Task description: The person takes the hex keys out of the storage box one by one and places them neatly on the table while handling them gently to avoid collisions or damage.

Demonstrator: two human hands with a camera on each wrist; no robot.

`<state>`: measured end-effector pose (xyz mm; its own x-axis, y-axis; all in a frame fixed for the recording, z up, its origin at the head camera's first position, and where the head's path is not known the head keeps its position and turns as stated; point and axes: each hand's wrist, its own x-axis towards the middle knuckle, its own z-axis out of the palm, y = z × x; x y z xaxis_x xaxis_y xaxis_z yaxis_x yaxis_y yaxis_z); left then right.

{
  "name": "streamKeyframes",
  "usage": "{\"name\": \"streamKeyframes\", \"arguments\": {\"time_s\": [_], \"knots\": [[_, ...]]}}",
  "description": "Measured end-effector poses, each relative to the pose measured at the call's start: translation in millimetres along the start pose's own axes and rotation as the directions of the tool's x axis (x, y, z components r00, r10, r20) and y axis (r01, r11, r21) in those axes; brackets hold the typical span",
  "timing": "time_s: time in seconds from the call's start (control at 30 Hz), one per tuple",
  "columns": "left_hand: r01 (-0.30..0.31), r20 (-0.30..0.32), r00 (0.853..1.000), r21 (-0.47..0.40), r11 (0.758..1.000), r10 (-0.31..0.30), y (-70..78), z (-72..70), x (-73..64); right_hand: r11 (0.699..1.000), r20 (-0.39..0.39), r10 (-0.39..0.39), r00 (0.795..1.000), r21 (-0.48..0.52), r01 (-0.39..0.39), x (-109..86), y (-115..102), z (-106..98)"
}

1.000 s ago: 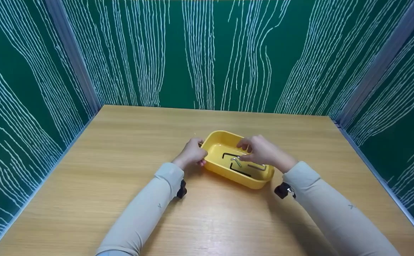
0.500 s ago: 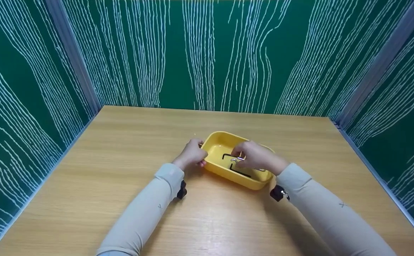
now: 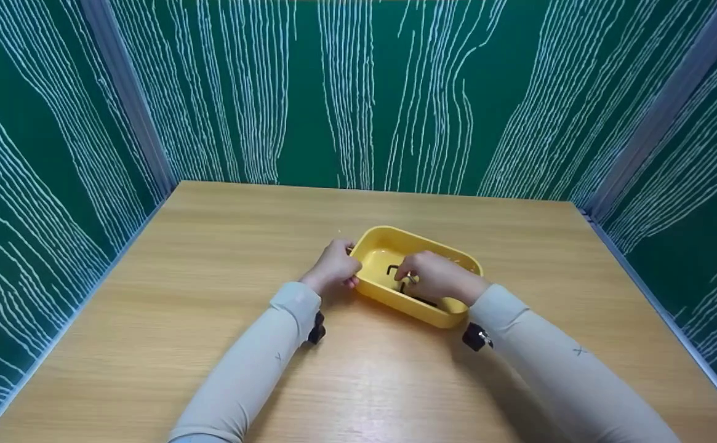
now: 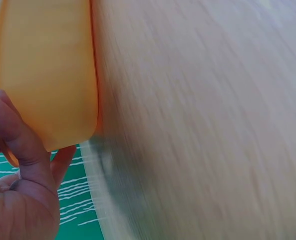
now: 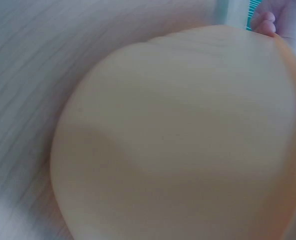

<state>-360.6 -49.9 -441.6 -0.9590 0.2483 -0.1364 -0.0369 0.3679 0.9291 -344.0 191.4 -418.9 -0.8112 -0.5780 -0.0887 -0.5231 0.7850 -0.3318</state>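
Observation:
A yellow plastic bin (image 3: 389, 297) stands on the table, turned at an angle. My left hand (image 3: 333, 267) grips its left end; in the left wrist view the thumb (image 4: 13, 125) presses against the outer wall. Inside the bin, my right hand (image 3: 435, 275) reaches down with curled fingers and pinches a small silver hex key (image 3: 412, 279), mostly covered by the fingers. A black hex key (image 3: 392, 268) lies to the left of those fingertips, and another black hex key (image 3: 424, 301) lies along the front wall. The right wrist view shows only the bin's outer wall (image 5: 162, 125) and some left fingers.
The wooden table (image 3: 241, 234) extends around the bin on all sides. Green walls (image 3: 303, 123) with white wavy lines close in the back and both sides, joined by grey corner posts (image 3: 136, 92).
My right hand has moved left and lower into the bin, covering more of the hex keys. The left hand keeps its grip on the bin, which has hardly shifted.

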Motion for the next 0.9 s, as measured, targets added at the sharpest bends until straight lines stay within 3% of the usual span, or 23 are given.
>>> {"name": "streamKeyframes", "arguments": {"time_s": [0.4, 0.9], "knots": [[0.019, -0.006, 1.0, -0.001, 1.0, -0.019, -1.8, 0.2, 1.1, 0.998, 0.005, -0.049, 0.999, -0.039, 0.049, 7.7, -0.5, 7.3], [0.036, -0.006, 0.999, 0.013, 0.999, -0.036, -2.7, -0.6, 2.6, 0.998, 0.047, -0.054, 0.997, -0.025, 0.055, 13.8, 0.2, 11.2]]}}
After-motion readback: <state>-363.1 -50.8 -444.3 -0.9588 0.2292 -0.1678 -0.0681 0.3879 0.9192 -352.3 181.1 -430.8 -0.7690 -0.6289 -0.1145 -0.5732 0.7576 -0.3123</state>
